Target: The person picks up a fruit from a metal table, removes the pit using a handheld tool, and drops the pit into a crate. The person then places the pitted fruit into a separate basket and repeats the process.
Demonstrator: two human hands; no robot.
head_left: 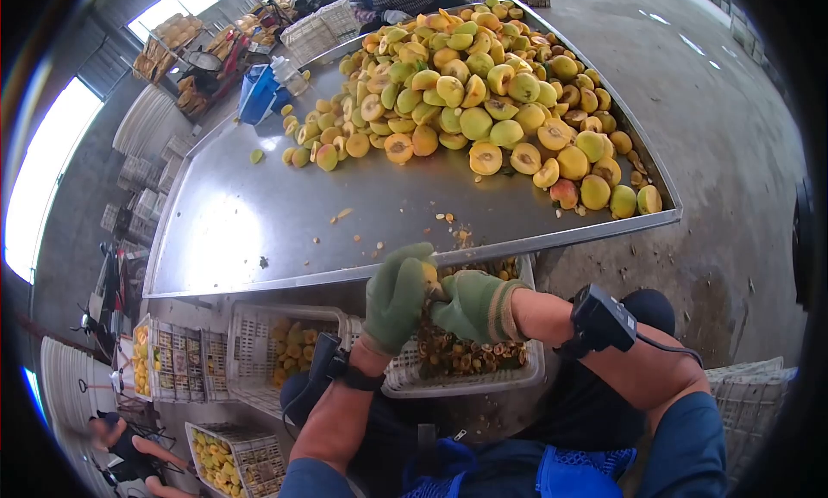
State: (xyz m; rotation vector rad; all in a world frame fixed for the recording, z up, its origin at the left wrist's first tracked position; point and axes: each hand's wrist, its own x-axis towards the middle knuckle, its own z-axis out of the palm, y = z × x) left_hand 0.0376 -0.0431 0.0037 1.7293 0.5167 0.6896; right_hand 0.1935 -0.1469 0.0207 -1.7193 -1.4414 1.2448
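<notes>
1. Head view: the left hand (393, 298), gloved, is closed on a piece of fruit (429, 275), pinched at its fingertips. The fruit sits at the side facing the right hand, half hidden, so its long axis cannot be told.
2. Head view: the right hand (474, 306), also gloved, comes in from the other side with fingers curled, almost touching the fruit. Whether it grips anything is hidden. The fruit lies just beyond and to the left of its fingertips; the left hand is nearer, being in contact.
3. Head view: a crate (466, 388) of dark scraps (483, 359) lies below both hands. The bench (293, 226) edge is just beyond them, and the fruit pile (457, 93) lies farther out.
</notes>
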